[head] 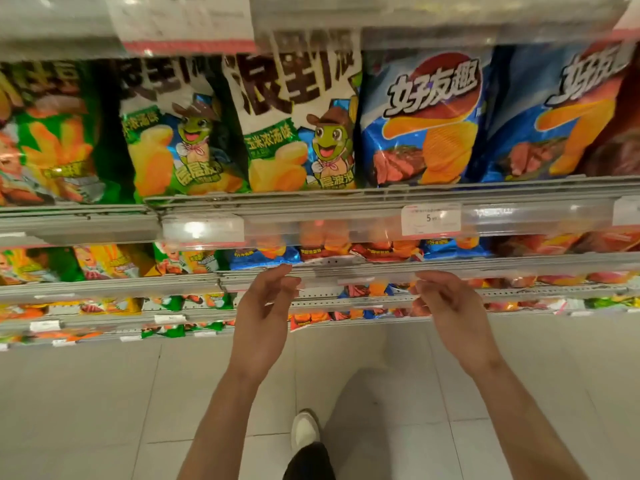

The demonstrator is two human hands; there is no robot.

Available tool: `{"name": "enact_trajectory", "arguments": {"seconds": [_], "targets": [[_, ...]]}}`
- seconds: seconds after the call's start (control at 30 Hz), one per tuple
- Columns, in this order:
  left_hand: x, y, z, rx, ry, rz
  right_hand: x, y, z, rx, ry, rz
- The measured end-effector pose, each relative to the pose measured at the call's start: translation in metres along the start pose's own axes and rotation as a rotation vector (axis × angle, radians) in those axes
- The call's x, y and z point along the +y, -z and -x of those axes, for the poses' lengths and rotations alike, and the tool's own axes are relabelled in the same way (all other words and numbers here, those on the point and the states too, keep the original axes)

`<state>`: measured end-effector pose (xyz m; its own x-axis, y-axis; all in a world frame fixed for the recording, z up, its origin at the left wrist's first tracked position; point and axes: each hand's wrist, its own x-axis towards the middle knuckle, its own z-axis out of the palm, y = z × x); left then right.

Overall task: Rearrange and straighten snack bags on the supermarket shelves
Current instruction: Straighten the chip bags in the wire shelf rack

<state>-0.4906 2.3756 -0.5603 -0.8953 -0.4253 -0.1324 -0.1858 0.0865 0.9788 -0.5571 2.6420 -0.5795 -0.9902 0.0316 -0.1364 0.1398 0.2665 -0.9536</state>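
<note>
Snack bags stand upright in a row on the shelf at eye level: a green bag [52,140], two white-and-green corn bags with a frog cartoon [173,140] [298,133], and two blue crisp bags [422,123] [554,116]. Below them, smaller blue and red bags [325,252] lie on the second shelf. My left hand [265,306] and my right hand [450,303] hang in front of that second shelf's edge [381,275], fingers loosely curled, holding nothing. Neither hand touches a bag.
A clear price rail [311,226] with a white price tag [430,220] runs under the top row. Further low shelves [104,306] with orange, yellow and green bags step down to the left. Pale tiled floor [104,410] and my white shoe [304,431] lie below.
</note>
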Motion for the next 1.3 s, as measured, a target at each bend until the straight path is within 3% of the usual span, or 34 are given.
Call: {"name": "enact_trajectory", "arguments": {"seconds": [0.2, 0.33, 0.67, 0.9, 1.17, 1.3], "targets": [[-0.067, -0.04, -0.043, -0.005, -0.155, -0.182, 0.069, -0.011, -0.067, -0.033, 0.206, 0.139], [-0.108, -0.055, -0.087, 0.033, -0.353, -0.246, 0.096, -0.025, -0.115, 0.013, 0.408, 0.235], [-0.153, -0.069, -0.139, 0.279, -0.808, -0.544, 0.124, -0.049, -0.171, 0.194, 0.83, 0.43], [-0.16, -0.075, -0.153, 0.333, -0.848, -0.597, 0.135, -0.057, -0.181, 0.389, 0.944, 0.591], [-0.159, -0.048, -0.159, 0.554, -0.92, -0.766, 0.139, -0.055, -0.177, 0.39, 0.977, 0.549], [-0.155, -0.036, -0.166, 0.625, -0.752, -0.898, 0.136, -0.055, -0.175, 0.349, 0.95, 0.542]]}}
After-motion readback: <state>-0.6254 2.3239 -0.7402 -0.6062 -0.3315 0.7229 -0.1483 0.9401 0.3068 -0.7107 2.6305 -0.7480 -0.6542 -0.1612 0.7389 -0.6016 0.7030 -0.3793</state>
